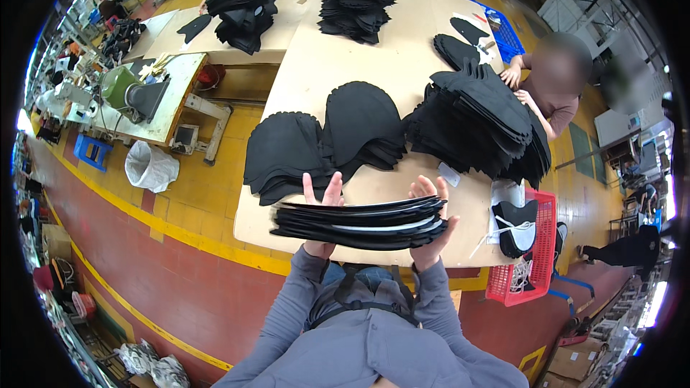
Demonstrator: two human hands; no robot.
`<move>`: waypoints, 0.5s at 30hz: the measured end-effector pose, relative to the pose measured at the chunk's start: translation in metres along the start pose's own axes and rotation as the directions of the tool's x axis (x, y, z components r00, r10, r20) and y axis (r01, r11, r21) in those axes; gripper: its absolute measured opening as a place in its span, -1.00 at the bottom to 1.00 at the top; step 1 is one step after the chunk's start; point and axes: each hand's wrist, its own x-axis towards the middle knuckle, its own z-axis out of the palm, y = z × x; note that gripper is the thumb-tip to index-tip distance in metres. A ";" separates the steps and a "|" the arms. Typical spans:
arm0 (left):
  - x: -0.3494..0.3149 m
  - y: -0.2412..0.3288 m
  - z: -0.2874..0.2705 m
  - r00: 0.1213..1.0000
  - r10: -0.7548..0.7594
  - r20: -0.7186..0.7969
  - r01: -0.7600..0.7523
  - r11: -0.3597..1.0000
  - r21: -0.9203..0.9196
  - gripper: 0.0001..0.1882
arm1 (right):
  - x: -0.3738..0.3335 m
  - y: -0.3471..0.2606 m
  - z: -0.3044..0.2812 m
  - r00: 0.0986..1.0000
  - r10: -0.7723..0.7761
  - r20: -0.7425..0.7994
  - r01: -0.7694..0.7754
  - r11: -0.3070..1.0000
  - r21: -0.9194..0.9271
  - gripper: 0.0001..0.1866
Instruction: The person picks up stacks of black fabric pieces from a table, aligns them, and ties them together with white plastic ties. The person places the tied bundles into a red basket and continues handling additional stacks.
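Spanning nine to three o'clock, the black stack (359,221) is held by the right hand (433,236) at its three-o'clock end, left hand (333,191) inward of nine; a black pile (363,118) sits toward twelve.

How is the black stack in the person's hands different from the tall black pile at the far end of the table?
The held stack is between the left hand and the right hand, while the tall pile stands on the table. The held stack is thin; the tall pile is heaped much higher. Both are made of black, flat pieces layered on each other.
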 end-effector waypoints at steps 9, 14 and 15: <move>-0.032 -0.007 -0.024 0.978 -0.004 -0.210 0.007 1.000 0.016 -0.51 | 0.013 0.021 -0.023 0.905 0.418 -0.077 -0.396 0.894 0.209 -0.40; -0.029 -0.021 -0.031 0.913 0.030 -0.406 0.102 0.949 0.299 -0.58 | -0.005 0.091 -0.079 0.745 0.663 -0.076 -0.605 0.719 0.342 -0.32; -0.032 -0.029 -0.041 0.910 0.003 -0.414 0.151 0.929 0.337 -0.58 | -0.003 0.105 -0.088 0.717 0.689 -0.111 -0.624 0.704 0.340 -0.32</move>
